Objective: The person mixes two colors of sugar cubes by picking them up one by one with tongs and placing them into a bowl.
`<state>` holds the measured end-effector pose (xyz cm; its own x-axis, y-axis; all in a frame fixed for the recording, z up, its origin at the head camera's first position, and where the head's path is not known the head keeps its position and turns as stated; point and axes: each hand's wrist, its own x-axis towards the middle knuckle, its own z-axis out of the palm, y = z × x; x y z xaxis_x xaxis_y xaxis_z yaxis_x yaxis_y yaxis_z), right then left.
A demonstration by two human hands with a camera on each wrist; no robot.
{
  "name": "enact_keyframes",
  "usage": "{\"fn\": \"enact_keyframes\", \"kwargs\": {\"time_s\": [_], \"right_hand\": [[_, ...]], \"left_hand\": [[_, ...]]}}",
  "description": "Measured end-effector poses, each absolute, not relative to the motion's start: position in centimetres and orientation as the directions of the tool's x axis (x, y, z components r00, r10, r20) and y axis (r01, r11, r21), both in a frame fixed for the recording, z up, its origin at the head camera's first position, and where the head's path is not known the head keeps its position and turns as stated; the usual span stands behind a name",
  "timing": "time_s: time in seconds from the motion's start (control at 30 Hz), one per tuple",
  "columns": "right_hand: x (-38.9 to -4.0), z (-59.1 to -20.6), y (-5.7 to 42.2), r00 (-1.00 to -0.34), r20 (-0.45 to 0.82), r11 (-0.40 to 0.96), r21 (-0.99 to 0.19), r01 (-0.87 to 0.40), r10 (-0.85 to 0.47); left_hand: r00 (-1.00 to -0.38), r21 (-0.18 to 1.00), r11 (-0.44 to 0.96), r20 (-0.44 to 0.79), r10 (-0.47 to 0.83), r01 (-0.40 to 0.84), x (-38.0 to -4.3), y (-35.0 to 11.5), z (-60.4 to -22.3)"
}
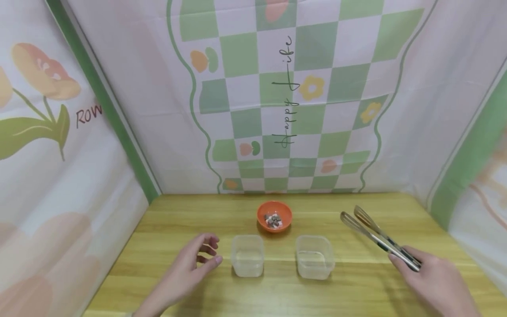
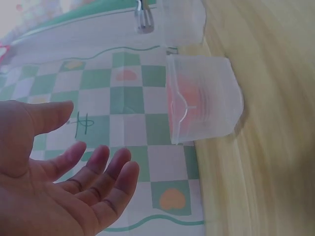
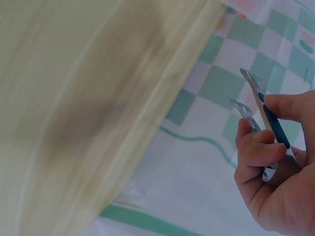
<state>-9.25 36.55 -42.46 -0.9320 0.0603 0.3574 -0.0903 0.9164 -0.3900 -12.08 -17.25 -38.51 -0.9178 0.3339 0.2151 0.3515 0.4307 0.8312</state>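
My right hand (image 1: 433, 275) grips a pair of metal tongs (image 1: 376, 233) near the handle end, their tips spread apart and pointing to the back left. In the right wrist view, fingers and thumb wrap the dark grips of the tongs (image 3: 268, 115). My left hand (image 1: 188, 270) hovers just left of a clear plastic container (image 1: 247, 256), fingers loosely bent and holding nothing. A second clear container (image 1: 314, 257) stands to the right of the first. Behind them is an orange bowl (image 1: 274, 207) with small brown and white pieces (image 1: 273, 220) in it.
The wooden table (image 1: 190, 215) carries everything. A checkered green and white curtain (image 1: 277, 119) hangs along its back edge, and more printed cloth (image 1: 59, 189) closes off the left and right sides.
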Motion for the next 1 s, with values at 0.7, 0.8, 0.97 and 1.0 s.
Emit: {"fn": "enact_keyframes", "kwargs": {"time_s": [0.7,0.8,0.97,1.0], "right_hand": [[-11.3,-44.2,37.9,-0.974,0.226,0.937,-0.339,-0.077,0.002],[-11.4,-44.6,37.9,-0.970,0.243,0.938,-0.336,-0.089,-0.005],[-11.6,-45.1,37.9,-0.962,0.275,0.935,-0.340,-0.100,-0.003],[-11.7,-45.1,37.9,-0.962,0.273,0.934,-0.342,-0.100,-0.003]], "left_hand": [[-0.915,0.851,0.403,0.193,0.354,0.335,-11.5,-17.3,-39.2],[-0.910,0.857,0.390,0.191,0.368,0.337,-11.3,-17.1,-39.0],[-0.905,0.861,0.379,0.186,0.383,0.338,-11.1,-16.8,-38.7],[-0.904,0.862,0.377,0.187,0.384,0.339,-11.1,-16.8,-38.7]]}}
